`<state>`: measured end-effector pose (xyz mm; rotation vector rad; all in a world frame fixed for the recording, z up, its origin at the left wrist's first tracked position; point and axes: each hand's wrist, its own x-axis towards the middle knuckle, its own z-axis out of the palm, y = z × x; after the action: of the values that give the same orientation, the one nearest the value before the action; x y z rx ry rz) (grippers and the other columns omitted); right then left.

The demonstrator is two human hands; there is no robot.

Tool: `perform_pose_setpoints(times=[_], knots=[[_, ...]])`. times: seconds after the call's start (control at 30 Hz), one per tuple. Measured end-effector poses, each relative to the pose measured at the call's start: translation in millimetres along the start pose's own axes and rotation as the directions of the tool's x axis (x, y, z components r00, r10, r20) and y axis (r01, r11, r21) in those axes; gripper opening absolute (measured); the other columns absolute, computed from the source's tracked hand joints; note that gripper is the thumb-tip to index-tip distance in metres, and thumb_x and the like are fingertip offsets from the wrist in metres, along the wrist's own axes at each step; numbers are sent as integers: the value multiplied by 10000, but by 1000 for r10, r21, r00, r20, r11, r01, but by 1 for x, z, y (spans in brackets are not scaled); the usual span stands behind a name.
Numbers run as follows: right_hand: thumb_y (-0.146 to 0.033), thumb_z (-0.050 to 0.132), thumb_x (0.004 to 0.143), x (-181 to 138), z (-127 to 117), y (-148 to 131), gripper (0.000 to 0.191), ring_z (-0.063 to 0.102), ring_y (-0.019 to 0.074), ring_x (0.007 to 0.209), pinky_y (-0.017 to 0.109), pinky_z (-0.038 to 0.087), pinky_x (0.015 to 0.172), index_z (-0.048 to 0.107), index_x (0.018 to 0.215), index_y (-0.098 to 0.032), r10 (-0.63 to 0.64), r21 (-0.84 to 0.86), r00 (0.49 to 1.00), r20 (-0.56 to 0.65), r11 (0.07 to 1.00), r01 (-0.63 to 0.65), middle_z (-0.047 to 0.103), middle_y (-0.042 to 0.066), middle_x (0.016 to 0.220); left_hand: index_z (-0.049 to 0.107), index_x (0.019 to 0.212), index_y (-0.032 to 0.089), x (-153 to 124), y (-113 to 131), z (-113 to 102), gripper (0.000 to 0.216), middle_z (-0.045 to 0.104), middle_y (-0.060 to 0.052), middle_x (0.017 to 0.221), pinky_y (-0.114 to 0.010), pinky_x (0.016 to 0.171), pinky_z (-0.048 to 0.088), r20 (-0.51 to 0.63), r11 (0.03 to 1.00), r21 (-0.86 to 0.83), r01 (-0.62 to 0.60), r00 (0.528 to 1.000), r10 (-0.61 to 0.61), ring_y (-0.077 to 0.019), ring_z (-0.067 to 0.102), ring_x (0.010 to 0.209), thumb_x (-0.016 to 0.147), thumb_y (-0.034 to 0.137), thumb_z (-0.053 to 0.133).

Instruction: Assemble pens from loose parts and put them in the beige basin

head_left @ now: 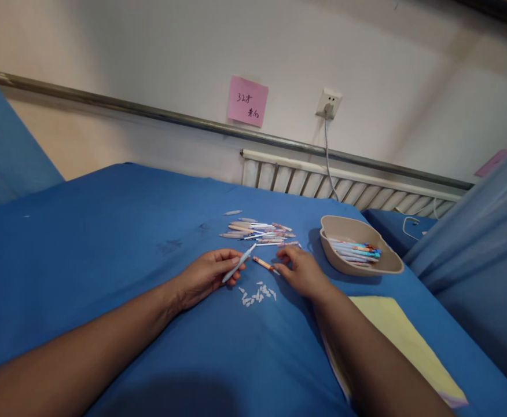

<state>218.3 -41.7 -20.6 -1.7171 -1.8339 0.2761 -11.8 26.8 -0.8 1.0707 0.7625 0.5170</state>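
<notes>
My left hand (212, 269) is closed around a pale grey pen barrel (235, 269), tilted up to the right, with a thin white end sticking out at the top. Over the cloth to the right, my right hand (301, 269) is open, thumb and index finger apart. An orange patterned pen piece (263, 264) lies between the hands, its pale tip by my right thumb; whether they touch I cannot tell. Several small white pen tips (258, 295) are scattered nearer me. Beyond my hands lies a loose pile of pen barrels and white refills (260, 231).
A beige bin (331, 260) with several pens (355, 252) stands to the right. Yellow paper or cloth (388, 324) lies partly under my right forearm. Blue cloth (127, 231) covers the work surface. Behind are a radiator (297, 176), a pipe rail and a plugged socket (329, 104).
</notes>
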Motion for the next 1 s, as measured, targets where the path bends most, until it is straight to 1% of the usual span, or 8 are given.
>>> perform_pose_setpoints(times=[0.1,0.2,0.37,0.5,0.6,0.7,0.83,1.0], knots=[[-275,617,782,1,11,-8,214,576,175,856,276,415,757,601,983,-203,-52,-50,996,78,997,56,650,56,934,620,915,136,0,1,1,215,638,-30,794,-230,587,453,-4,1000,11,-10,1000,10,-84,553,590,747,252,690],[-233,602,789,2,13,-8,166,577,169,832,263,412,736,604,953,-209,-43,-86,989,143,995,56,651,38,881,621,905,133,0,1,1,230,634,-31,790,-226,573,448,-12,1000,19,-15,1000,15,-85,550,587,735,266,701],[-152,506,832,1,10,-1,164,578,159,844,253,408,742,605,948,-213,-48,-151,988,149,986,70,650,35,906,615,906,129,0,0,-1,238,627,-34,803,-217,568,448,-10,1000,21,-14,1000,14,-83,548,593,739,277,700],[-165,497,839,5,9,7,195,566,175,933,274,407,816,590,1006,-202,-45,-158,996,75,986,56,638,60,997,613,914,133,2,-2,-2,239,631,-40,811,-220,565,448,-13,1000,25,-19,1000,20,-85,550,588,745,281,693],[-155,481,837,11,7,19,331,496,203,1103,325,353,937,530,1162,-190,-35,-206,998,-46,978,25,576,90,1188,613,910,135,3,-3,-3,233,637,-44,816,-222,555,444,-11,999,26,-25,1000,25,-91,557,591,747,284,688],[-141,455,835,18,6,33,444,450,227,1174,361,332,962,453,1277,-183,37,-262,997,-65,964,-52,515,105,1289,612,900,136,4,-4,-4,219,642,-43,814,-224,556,445,-5,1000,12,-18,1000,18,-94,567,596,752,280,683],[-196,497,830,20,7,45,423,489,249,1112,353,354,918,492,1253,-181,122,-307,992,-20,944,-122,563,104,1228,606,889,135,4,-6,-5,200,654,-53,840,-223,563,454,24,999,-33,-13,1000,14,-97,589,618,758,267,680],[-287,504,851,17,5,44,256,537,232,973,330,373,838,618,1065,-206,144,-332,989,6,934,-134,626,88,1059,598,911,136,4,-7,-6,202,657,-56,862,-215,576,465,40,998,-59,-7,999,9,-95,598,634,766,253,675]])
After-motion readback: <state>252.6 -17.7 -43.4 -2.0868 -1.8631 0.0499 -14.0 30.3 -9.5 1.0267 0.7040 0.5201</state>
